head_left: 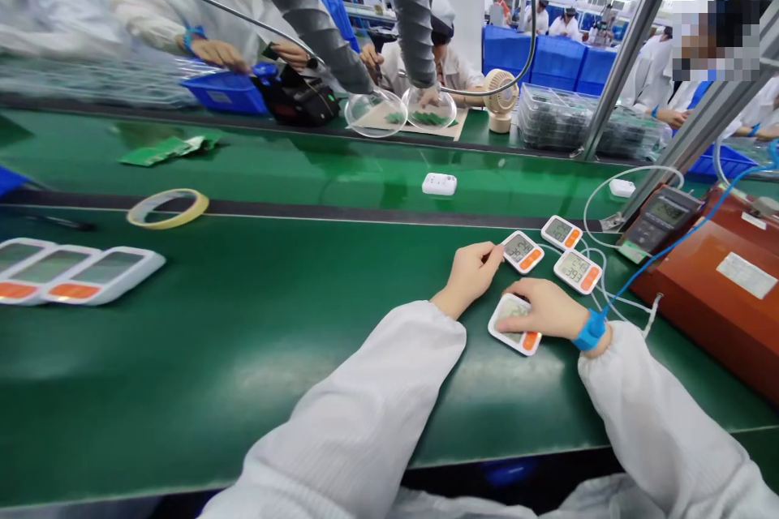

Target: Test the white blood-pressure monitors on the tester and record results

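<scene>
My left hand (471,273) reaches across the green conveyor belt (243,357), fingers curled, fingertips touching the left edge of a small white meter with an orange button (524,253). My right hand (544,306), with a blue wrist strap (591,331), lies on top of another such meter (516,334), fingers closed over it and hiding most of its screen. Two more white meters (561,232) (578,271) lie just beyond, with thin white leads running off to the right.
Three larger white displays (73,274) lie at the left, a tape roll (168,208) behind them. A white module (439,184) sits mid-belt. An orange box (718,292) and a grey tester (660,219) stand at the right. Other workers sit across the line.
</scene>
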`<state>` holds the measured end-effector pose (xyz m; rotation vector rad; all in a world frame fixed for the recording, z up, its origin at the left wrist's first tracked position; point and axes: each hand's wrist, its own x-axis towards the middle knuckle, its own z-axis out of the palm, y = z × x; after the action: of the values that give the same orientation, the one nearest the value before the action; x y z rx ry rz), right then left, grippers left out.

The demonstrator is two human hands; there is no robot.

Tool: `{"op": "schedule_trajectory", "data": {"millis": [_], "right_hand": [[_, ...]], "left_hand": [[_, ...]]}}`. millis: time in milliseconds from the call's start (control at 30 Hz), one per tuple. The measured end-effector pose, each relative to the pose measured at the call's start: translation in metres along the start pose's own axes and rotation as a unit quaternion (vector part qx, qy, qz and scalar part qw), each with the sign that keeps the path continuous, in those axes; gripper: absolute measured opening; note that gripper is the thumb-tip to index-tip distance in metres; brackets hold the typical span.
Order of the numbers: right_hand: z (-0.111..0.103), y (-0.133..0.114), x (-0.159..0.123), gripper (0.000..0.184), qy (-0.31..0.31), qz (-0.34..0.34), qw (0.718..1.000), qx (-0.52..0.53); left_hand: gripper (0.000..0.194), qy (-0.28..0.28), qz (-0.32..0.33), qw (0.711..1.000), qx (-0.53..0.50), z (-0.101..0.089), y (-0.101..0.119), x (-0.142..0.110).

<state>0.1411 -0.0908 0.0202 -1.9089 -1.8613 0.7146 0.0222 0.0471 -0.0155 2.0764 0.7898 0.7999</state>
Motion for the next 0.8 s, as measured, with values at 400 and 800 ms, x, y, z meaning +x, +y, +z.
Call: {"op": "schedule_trajectory", "data": {"millis": [400, 800], "right_hand": [[0.003, 0.030, 0.004, 0.043, 0.324, 0.054, 0.906, 0.266], [0.006, 0.033, 0.008, 0.035, 0.278, -0.008, 0.930, 0.241]], "left_hand": [[0.048, -0.267, -0.062, 0.906, -0.322, 0.005, 0.019, -0.008], [0.053, -0.277, -0.163, 0.836, -0.444, -0.005, 0.011, 0.000]]}}
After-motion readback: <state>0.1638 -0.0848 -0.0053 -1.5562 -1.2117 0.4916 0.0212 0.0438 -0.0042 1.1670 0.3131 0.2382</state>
